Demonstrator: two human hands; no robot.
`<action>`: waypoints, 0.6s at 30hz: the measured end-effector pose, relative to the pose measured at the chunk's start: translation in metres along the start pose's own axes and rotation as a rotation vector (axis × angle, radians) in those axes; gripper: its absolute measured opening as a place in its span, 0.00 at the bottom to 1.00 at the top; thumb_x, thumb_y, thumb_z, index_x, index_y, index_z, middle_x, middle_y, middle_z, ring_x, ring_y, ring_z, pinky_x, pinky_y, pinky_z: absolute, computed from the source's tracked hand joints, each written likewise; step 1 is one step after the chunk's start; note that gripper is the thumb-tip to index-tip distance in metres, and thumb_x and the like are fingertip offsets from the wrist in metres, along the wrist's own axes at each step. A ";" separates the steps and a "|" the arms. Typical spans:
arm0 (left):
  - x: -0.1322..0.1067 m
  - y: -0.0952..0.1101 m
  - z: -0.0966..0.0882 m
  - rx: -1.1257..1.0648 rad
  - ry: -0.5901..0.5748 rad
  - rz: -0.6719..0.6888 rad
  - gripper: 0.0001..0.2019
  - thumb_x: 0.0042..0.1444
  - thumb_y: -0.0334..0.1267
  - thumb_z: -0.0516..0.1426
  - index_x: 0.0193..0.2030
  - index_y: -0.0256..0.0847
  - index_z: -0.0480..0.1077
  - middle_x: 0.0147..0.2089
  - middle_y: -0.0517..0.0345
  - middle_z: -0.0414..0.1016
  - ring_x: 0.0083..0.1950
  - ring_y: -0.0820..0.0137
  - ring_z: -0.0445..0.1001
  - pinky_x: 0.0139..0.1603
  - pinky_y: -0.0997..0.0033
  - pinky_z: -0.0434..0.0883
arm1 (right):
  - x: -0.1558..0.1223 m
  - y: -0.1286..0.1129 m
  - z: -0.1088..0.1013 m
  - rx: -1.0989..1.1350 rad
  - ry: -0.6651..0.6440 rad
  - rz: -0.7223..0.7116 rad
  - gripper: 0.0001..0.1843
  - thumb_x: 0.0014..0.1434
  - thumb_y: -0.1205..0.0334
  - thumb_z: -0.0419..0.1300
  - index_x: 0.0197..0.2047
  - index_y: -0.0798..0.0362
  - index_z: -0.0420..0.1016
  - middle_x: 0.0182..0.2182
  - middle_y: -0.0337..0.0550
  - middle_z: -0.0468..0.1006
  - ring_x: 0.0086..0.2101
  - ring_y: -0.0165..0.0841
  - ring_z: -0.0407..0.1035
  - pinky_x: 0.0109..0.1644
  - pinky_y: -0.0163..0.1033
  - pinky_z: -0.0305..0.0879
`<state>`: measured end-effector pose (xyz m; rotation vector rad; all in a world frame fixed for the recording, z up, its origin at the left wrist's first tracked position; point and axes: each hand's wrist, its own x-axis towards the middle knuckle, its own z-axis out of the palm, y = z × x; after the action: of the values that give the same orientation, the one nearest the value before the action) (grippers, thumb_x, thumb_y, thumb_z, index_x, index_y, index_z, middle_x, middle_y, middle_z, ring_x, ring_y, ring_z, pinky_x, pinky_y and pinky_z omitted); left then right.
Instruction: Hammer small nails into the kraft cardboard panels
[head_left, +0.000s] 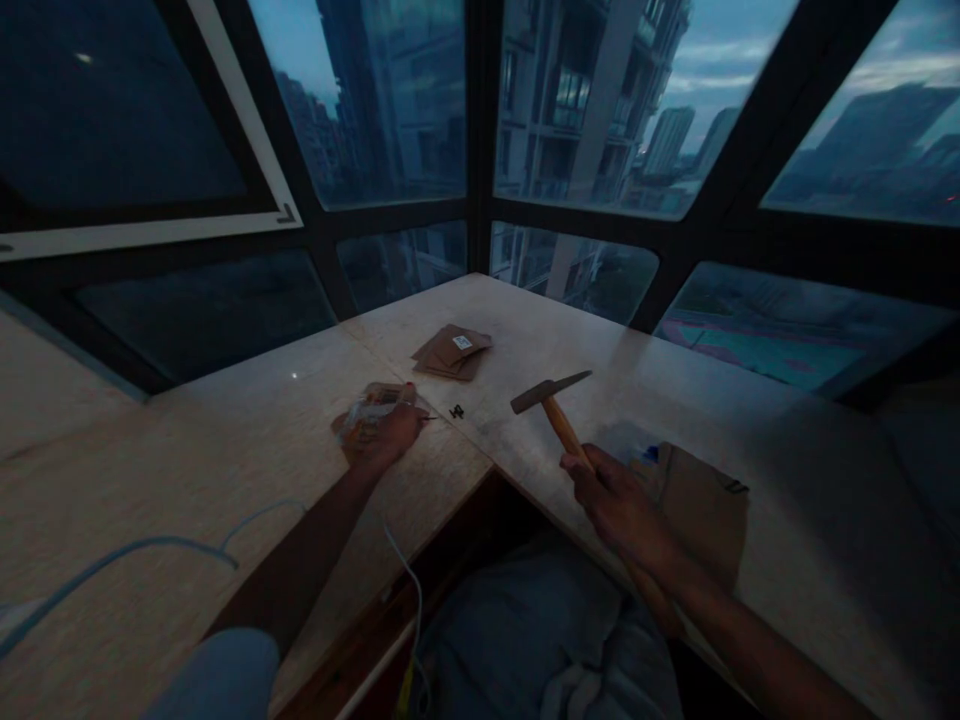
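My right hand (611, 500) is wrapped round the wooden handle of a hammer (564, 425), whose dark metal head is raised above the counter. On the left, my left hand (394, 432) is closed in a pinch. A thin, dark, nail-like piece (430, 417) sticks out to the right of its fingertips; its exact kind is too small to tell. Under and beside that hand lies a clear plastic packet (367, 410) on brown card, partly hidden by the fingers. Several small dark metal pieces (457, 411) lie just right of my left hand.
Brown cardboard pieces (446, 358), one with a white label, lie stacked further back on the pale counter (540, 330). A larger cardboard piece (705, 510) lies beyond my right forearm. Pale cables (142, 545) cross the left side. Windows border the counter's back.
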<state>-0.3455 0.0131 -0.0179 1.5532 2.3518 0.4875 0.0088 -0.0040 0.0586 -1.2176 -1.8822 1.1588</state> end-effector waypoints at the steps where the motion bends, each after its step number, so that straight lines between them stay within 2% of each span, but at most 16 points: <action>1: 0.001 -0.002 0.002 -0.007 -0.001 0.013 0.08 0.56 0.30 0.56 0.40 0.37 0.76 0.46 0.44 0.81 0.48 0.60 0.77 0.54 0.62 0.68 | 0.000 0.002 0.000 0.016 0.000 0.007 0.22 0.65 0.41 0.50 0.28 0.49 0.62 0.19 0.32 0.60 0.20 0.28 0.56 0.22 0.33 0.52; 5: 0.003 -0.006 0.005 -0.060 0.031 0.083 0.08 0.56 0.29 0.55 0.34 0.38 0.76 0.45 0.45 0.81 0.48 0.60 0.77 0.56 0.62 0.67 | -0.004 0.005 -0.006 0.092 0.001 0.087 0.22 0.64 0.38 0.51 0.32 0.49 0.64 0.19 0.30 0.58 0.15 0.25 0.52 0.16 0.32 0.47; 9: 0.002 0.004 0.005 -0.148 0.097 0.142 0.12 0.57 0.31 0.52 0.39 0.38 0.77 0.45 0.45 0.82 0.47 0.60 0.78 0.54 0.62 0.70 | -0.010 0.004 -0.015 0.164 0.041 0.141 0.23 0.62 0.37 0.53 0.34 0.50 0.65 0.19 0.29 0.58 0.15 0.24 0.52 0.15 0.30 0.48; 12: 0.001 0.027 0.003 -0.253 0.098 0.185 0.13 0.57 0.38 0.52 0.42 0.37 0.77 0.40 0.48 0.83 0.40 0.62 0.80 0.43 0.65 0.74 | -0.014 0.002 -0.019 0.251 0.125 0.147 0.23 0.61 0.36 0.54 0.34 0.50 0.63 0.19 0.28 0.57 0.14 0.24 0.51 0.14 0.30 0.48; 15: -0.002 0.062 -0.001 -0.517 0.040 0.201 0.14 0.54 0.46 0.58 0.39 0.37 0.77 0.31 0.52 0.82 0.31 0.64 0.80 0.30 0.70 0.72 | -0.014 0.003 -0.026 0.252 0.254 0.127 0.23 0.62 0.37 0.52 0.33 0.49 0.62 0.19 0.28 0.57 0.15 0.25 0.52 0.15 0.30 0.50; 18: -0.007 0.101 -0.006 -0.751 -0.019 0.223 0.13 0.46 0.46 0.63 0.33 0.38 0.76 0.25 0.55 0.79 0.27 0.66 0.78 0.27 0.72 0.70 | -0.015 0.009 -0.038 0.133 0.244 0.103 0.23 0.62 0.38 0.52 0.30 0.49 0.62 0.19 0.31 0.59 0.17 0.26 0.54 0.17 0.32 0.51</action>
<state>-0.2620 0.0425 0.0308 1.4117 1.6621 1.2228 0.0496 -0.0031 0.0660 -1.3290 -1.5546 1.1150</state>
